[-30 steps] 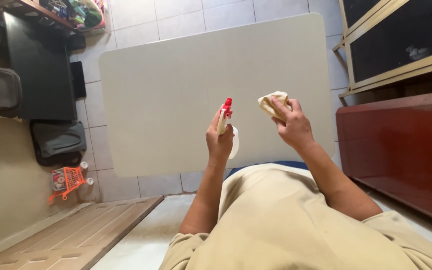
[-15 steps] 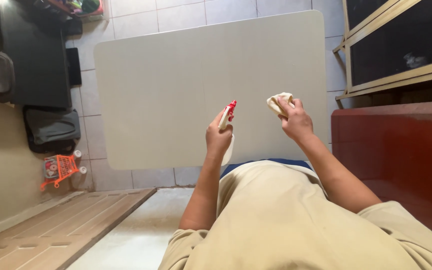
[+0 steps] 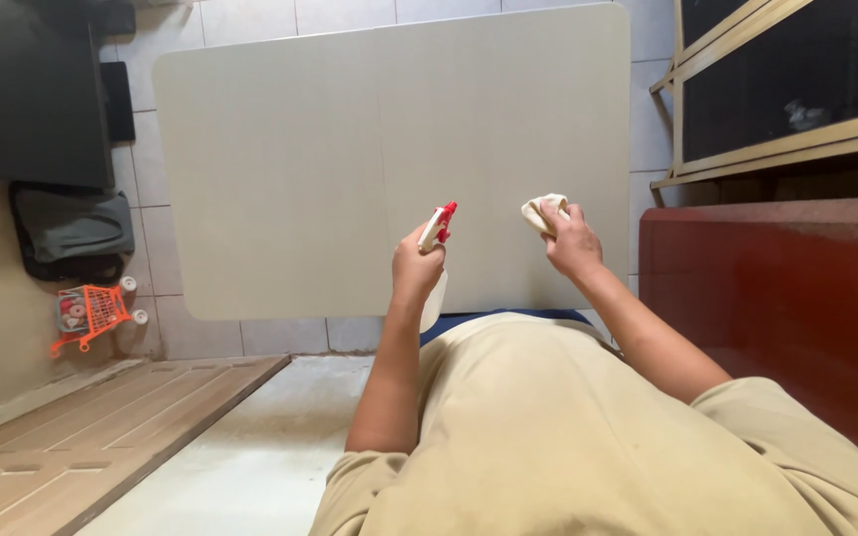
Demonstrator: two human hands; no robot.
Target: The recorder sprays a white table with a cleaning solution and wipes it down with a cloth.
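You hold a spray bottle and a cloth over a pale table.

Your left hand grips the white spray bottle by its neck, red nozzle aimed across the table; your right hand is closed around a bunched cream cloth, just above the tabletop's near edge.
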